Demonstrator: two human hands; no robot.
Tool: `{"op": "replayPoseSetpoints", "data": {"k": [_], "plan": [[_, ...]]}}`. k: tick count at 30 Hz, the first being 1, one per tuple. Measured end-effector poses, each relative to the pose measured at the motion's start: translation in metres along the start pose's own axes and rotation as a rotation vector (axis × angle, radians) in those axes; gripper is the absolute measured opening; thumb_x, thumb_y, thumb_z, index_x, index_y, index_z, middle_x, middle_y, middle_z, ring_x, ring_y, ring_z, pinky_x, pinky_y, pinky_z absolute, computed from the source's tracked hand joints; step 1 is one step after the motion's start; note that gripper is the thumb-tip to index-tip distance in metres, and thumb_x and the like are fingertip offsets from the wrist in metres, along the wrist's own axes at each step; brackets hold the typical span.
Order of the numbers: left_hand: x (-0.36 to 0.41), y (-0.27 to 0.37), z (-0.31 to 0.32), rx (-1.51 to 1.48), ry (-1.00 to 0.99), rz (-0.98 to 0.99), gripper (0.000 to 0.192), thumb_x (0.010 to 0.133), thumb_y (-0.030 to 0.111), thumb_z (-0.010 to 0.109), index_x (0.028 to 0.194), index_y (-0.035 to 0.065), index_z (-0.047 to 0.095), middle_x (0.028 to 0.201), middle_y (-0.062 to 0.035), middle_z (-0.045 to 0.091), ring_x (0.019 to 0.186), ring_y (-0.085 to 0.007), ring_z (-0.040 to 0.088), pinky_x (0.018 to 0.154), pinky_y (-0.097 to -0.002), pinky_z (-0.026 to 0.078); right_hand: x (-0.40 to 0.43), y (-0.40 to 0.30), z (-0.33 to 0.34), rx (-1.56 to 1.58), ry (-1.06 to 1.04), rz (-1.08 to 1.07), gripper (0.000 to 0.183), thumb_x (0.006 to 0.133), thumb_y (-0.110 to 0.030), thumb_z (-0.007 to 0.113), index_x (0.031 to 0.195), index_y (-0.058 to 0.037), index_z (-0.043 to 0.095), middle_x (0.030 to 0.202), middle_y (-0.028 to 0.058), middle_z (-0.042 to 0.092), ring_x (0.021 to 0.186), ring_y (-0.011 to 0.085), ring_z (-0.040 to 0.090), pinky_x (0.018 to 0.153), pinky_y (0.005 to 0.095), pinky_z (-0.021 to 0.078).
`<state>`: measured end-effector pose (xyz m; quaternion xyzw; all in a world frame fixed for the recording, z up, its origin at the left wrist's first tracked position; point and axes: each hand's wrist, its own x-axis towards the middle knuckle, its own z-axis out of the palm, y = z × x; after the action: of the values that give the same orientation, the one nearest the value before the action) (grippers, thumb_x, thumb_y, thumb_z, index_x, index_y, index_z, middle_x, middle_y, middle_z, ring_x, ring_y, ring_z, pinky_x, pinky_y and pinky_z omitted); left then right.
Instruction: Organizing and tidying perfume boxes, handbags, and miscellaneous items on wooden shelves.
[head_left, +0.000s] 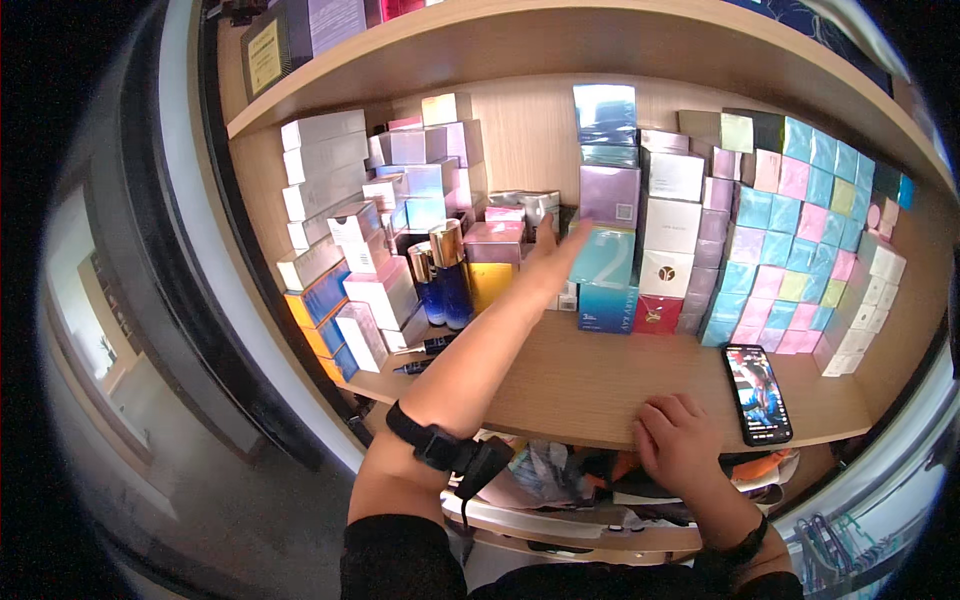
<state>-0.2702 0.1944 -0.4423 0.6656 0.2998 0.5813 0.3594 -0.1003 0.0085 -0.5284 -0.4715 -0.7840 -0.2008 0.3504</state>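
Note:
My left hand (559, 251) reaches toward the back of the wooden shelf (570, 375), fingers apart. Its fingertips are beside a teal box (604, 259) with a large numeral; I cannot tell if they touch. That box sits in an upright stack, on a blue Mary Kay box (606, 309) and under a lilac box (609, 196). Left of the hand stand a pink box (493, 238) on a yellow one (491, 281). My right hand (679, 442) rests on the shelf's front edge, fingers curled together, holding nothing visible.
Two blue bottles with gold caps (446, 277) stand left of my forearm. Small teal and pink boxes (795, 247) are piled at right, white cartons (322, 180) at left. A lit phone (757, 394) lies near the front edge. An upper shelf (525, 37) overhangs everything.

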Motion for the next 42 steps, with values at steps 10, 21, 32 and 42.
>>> {"op": "replayPoseSetpoints", "data": {"k": [10, 21, 32, 42], "plan": [[0.011, -0.019, 0.039, 0.167, -0.005, 0.115, 0.078, 0.082, 0.028, 0.058, 0.131, -0.0056, 0.008, 0.114, -0.0269, 0.048, 0.108, -0.0332, 0.049, 0.092, -0.0329, 0.036, 0.002, 0.001, 0.001, 0.022, 0.002, -0.031, 0.016, 0.07, -0.016, 0.062, 0.084, -0.008, 0.059, 0.086, 0.0066, 0.057, 0.08, 0.0253, 0.055, 0.066, 0.0365, 0.0462], [0.019, -0.005, 0.034, 0.23, 0.006, -0.018, 0.071, 0.084, 0.053, 0.04, 0.131, 0.0011, 0.026, 0.121, -0.0286, 0.044, 0.11, -0.0421, 0.044, 0.09, -0.0436, 0.037, -0.001, -0.005, 0.007, 0.066, -0.029, 0.003, 0.014, 0.072, -0.011, 0.06, 0.084, -0.0053, 0.058, 0.087, 0.0101, 0.056, 0.08, 0.0296, 0.054, 0.069, 0.0395, 0.0447], [-0.106, 0.045, -0.113, 0.777, 0.125, 0.224, 0.033, 0.071, 0.018, 0.071, 0.097, 0.0023, 0.058, 0.094, -0.013, 0.059, 0.087, -0.0231, 0.057, 0.078, -0.0324, 0.044, -0.001, 0.002, 0.002, 0.061, -0.044, 0.025, 0.016, 0.072, -0.012, 0.06, 0.086, -0.0057, 0.059, 0.091, 0.0098, 0.056, 0.083, 0.0291, 0.054, 0.07, 0.0388, 0.0451], [-0.156, 0.026, -0.144, 1.365, -0.003, 0.049, 0.03, 0.068, 0.012, 0.065, 0.097, 0.0074, 0.061, 0.093, -0.0125, 0.059, 0.086, -0.0302, 0.055, 0.074, -0.0392, 0.046, 0.0, -0.002, 0.002, 0.015, -0.01, -0.009, 0.016, 0.071, -0.014, 0.061, 0.084, -0.0061, 0.059, 0.09, 0.0087, 0.056, 0.082, 0.0273, 0.054, 0.069, 0.0367, 0.0447]]}}
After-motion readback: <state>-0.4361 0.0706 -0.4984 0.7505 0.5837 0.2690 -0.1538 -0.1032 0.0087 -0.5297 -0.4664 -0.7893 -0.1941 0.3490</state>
